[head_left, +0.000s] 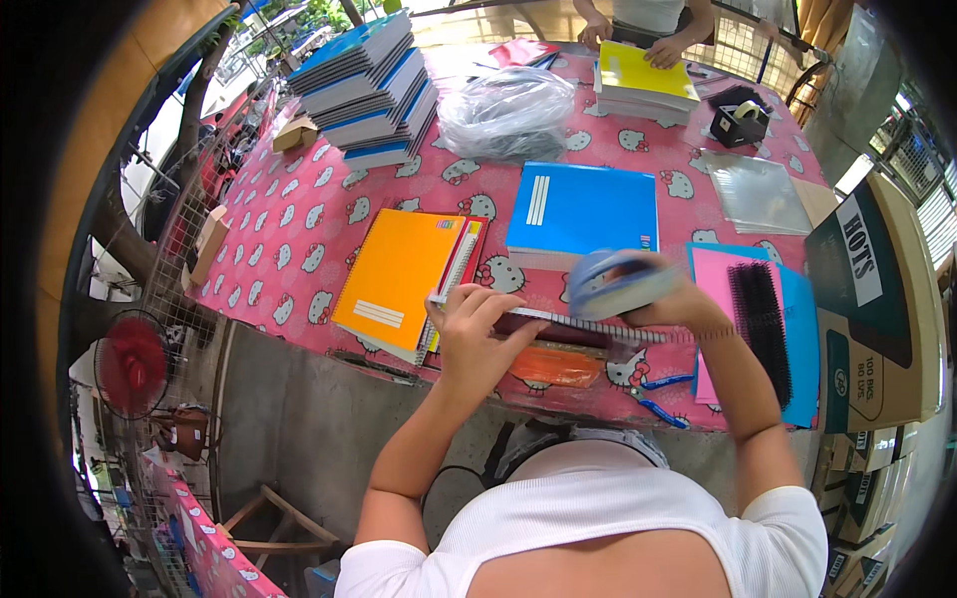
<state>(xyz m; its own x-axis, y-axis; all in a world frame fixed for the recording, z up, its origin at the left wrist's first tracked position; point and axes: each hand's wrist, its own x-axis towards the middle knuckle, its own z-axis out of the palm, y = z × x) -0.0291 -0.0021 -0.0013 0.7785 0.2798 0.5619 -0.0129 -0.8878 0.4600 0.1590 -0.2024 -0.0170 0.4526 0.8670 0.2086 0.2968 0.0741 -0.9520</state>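
My left hand [477, 334] pinches the left end of a spiral notebook [518, 321] held on edge above the table's near side. A wire-like coil [688, 334] runs along its upper edge and sticks out past its right end. My right hand [673, 304] grips a rounded blue-and-white thing [618, 284], smeared by motion, just above the coil; its kind cannot be made out. Under the notebook lies an orange plastic packet [556, 367]. Blue-handled pliers [658, 399] rest to its right. An orange notebook [399, 269] tops a small pile to the left.
Blue notebooks [583, 209] lie ahead, with a tall stack [369, 95] far left. Clear plastic [508, 110] is bundled beyond. Black coils [760, 329] lie on coloured sheets at right, beside a cardboard box [877, 299]. Across the table, another person's hands [668, 50] touch a yellow-topped stack [648, 85].
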